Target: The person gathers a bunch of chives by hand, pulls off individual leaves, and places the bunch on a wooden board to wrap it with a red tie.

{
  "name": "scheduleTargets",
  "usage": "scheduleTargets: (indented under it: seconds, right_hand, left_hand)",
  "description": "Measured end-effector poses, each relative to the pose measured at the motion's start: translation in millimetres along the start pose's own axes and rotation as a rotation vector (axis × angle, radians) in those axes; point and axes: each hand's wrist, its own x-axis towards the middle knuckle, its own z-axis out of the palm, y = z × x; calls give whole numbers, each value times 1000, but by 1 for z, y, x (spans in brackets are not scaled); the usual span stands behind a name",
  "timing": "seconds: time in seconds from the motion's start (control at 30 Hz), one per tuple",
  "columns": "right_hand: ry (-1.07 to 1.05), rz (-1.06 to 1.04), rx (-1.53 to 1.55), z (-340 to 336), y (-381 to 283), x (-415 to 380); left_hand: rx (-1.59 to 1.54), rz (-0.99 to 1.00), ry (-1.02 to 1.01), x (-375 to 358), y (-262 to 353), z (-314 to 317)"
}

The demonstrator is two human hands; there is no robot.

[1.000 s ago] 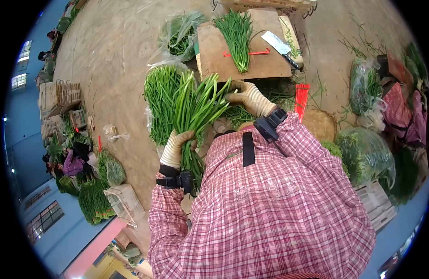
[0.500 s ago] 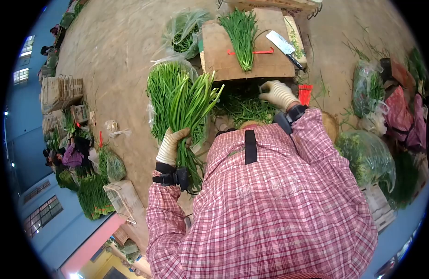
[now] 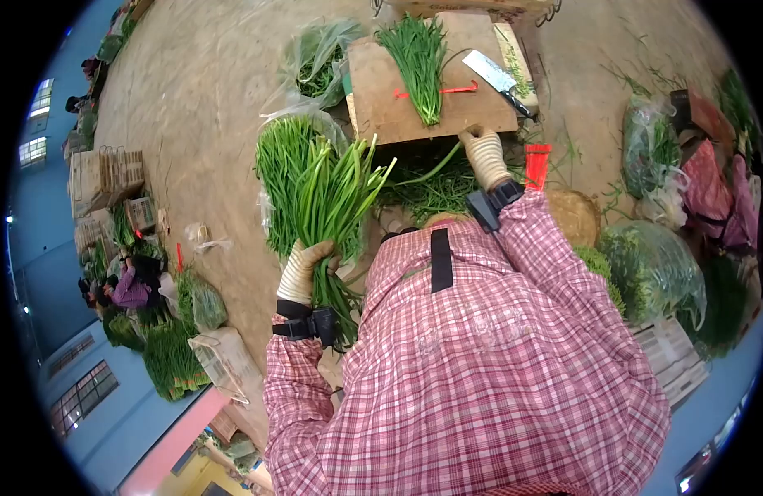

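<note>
My left hand (image 3: 303,271), in a cream glove, is closed around a bunch of garlic chives (image 3: 336,186), their pale stem ends pointing up and to the right. Behind it a pile of chives (image 3: 276,153) stands in a clear plastic bag. My right hand (image 3: 484,155), also gloved, is at the near edge of the board (image 3: 373,107), pinching a single green stalk (image 3: 433,171) that trails left. Lying on the board are another chive bunch (image 3: 416,66), a red tie (image 3: 456,89) beneath it, and a cleaver (image 3: 491,73).
Loose green trimmings (image 3: 431,197) lie below the board. Red ties (image 3: 537,165) stand beside my right wrist. Bagged greens (image 3: 319,62) sit left of the board, and a large bag (image 3: 654,269) is at right. Other people (image 3: 132,285) sit far left near wooden crates (image 3: 109,182).
My right hand has moved slightly left and up toward the board's edge, and a green stalk now shows in its fingers. My left hand keeps hold of the chive bunch.
</note>
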Motion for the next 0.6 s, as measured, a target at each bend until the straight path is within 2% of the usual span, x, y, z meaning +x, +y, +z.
scheduleTargets:
  seconds: [0.07, 0.1, 0.17, 0.23, 0.27, 0.3, 0.37, 0.43, 0.47, 0.5, 0.57, 0.6]
  right_hand:
    - [-118, -442, -182, 0, -9, -6]
    - [-296, -420, -96, 9, -30, -25]
    - [-624, -452, -193, 21, -57, -48]
    - [-695, -268, -186, 29, -50, -47]
    - [-652, -336, -121, 25, -46, -47]
    - [-511, -278, -251, 22, -48, -46]
    - [-309, -100, -176, 2, -16, -14]
    - [-337, -174, -176, -6, -16, -12]
    - [-515, -221, -6, -1, -14, -14]
    - [-604, -152, 74, 8, -40, -38]
    - [-760, -303, 106, 29, -53, -52]
    - [-799, -253, 88, 35, -51, -50]
  left_hand:
    - [21, -4, 36, 0, 2, 0]
    - [74, 6, 5, 1, 2, -1]
    - [133, 24, -36, 6, 2, 0]
    - [136, 6, -39, 10, 1, 4]
    - [129, -14, -39, 7, 2, 5]
    - [124, -12, -33, 3, 3, 4]
    - [90, -50, -15, -6, 3, -4]
    - [61, -54, 30, -12, -4, -14]
    - [54, -47, 18, -13, -6, -17]
    - [47, -45, 3, -14, -8, -18]
    - [57, -60, -13, -13, -10, -14]
    - [65, -73, -26, -12, -10, -12]
